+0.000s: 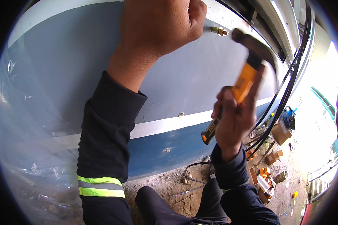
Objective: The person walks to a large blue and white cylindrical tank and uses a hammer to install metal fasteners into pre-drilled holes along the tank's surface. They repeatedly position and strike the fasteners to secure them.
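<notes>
Bolt [219,31] just right of left hand [159,26], long axis toward hammer [245,80]. Left hand nearer, curled; any hold hidden, cannot tell. Right hand [233,123] clamped around hammer.

SURFACE: ground [297,165], brown earth, littered | LEFT: grey rubble [156,181], strewn loosely | MIDDLE: black cable [196,163], curved; thin rod [189,190], lying nearer than the cable | RIGHT: large cardboard box [281,133], far; smaller cardboard box [275,156], nearer; brown cylinder [280,176], beside an open box [263,195]; small yellow object [295,194], farther right
</notes>
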The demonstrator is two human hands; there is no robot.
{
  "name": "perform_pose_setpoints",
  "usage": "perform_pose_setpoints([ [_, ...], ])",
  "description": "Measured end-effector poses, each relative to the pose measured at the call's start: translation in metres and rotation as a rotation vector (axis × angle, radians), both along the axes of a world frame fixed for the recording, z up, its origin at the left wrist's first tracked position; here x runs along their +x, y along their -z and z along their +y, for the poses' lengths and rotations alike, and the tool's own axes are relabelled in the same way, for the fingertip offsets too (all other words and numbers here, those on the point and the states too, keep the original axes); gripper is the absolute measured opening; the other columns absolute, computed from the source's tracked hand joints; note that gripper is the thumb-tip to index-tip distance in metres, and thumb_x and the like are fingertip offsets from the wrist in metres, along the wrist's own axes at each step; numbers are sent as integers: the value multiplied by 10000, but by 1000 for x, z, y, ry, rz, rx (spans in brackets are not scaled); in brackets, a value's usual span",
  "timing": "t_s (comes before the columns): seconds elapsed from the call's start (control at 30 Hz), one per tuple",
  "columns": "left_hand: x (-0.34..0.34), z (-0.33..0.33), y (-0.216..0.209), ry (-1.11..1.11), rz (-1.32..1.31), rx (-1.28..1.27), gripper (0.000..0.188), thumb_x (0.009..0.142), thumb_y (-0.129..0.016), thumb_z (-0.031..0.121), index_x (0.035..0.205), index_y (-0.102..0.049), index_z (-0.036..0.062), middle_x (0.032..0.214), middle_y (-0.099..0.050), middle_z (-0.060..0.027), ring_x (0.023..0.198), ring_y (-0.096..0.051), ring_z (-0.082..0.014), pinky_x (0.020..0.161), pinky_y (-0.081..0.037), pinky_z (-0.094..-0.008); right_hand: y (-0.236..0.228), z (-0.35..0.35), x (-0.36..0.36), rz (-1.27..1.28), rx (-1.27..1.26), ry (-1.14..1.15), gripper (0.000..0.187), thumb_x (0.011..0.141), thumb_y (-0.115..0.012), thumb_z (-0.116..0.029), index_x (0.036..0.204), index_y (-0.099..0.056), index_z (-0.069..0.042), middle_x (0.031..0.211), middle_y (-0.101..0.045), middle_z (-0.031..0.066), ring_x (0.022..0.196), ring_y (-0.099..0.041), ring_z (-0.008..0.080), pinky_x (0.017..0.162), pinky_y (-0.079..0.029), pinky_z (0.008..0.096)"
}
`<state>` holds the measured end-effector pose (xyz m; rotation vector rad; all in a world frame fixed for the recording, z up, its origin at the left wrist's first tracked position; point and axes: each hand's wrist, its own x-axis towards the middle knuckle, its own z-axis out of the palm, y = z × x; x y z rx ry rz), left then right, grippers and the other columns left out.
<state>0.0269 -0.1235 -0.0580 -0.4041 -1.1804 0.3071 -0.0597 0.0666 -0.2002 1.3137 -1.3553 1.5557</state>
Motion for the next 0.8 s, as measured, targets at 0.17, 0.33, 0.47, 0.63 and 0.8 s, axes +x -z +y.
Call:
perform_pose_setpoints([
  [0.17, -1, 0, 5, 17, 41, -48, 95, 797, -577, -27, 812, -512, 40, 694, -544, -159, 642, -615, -377, 574, -500, -446, -1, -12, -4, 22, -103, -116, 729, 1038, -497, -12, 1682, -170, -108, 793, -654, 84, 511, -544, 73, 464, -477, 259],
  [0.33, -3, -3, 4, 14, 7, -32, 109, 782, -576, -39, 802, -504, 41, 686, -544, -162, 626, -612, -376, 562, -496, -442, 3, 11, 17, -8, -185, -142, 843, 1074, -513, -115, 1679, 71, -172, 677, -603, 74, 472, -523, 100, 452, -451, 252],
  [0.47, -3, -4, 6, 31, 32, -71, 114, 776, -579, -46, 794, -504, 38, 679, -544, -166, 612, -611, -373, 552, -491, -440, 3, 24, 29, -26, -260, -120, 921, 1087, -559, -247, 1655, 162, -318, 710, -623, 101, 484, -557, 124, 448, -475, 259],
  [0.63, -5, -4, 5, 31, 44, -54, 121, 773, -582, -52, 792, -504, 39, 677, -550, -164, 606, -612, -374, 546, -489, -443, 7, 5, 22, 1, -348, -161, 808, 1085, -510, -150, 1680, 25, -261, 762, -640, 117, 489, -566, 130, 451, -515, 290],
  [0.8, -2, -1, 7, 16, -2, 2, 115, 778, -581, -51, 791, -509, 38, 681, -558, -162, 611, -616, -375, 543, -491, -451, 5, -22, -2, -24, -27, -50, 717, 1047, -500, -22, 1677, -167, -98, 733, -633, 53, 509, -542, 79, 463, -480, 256],
])
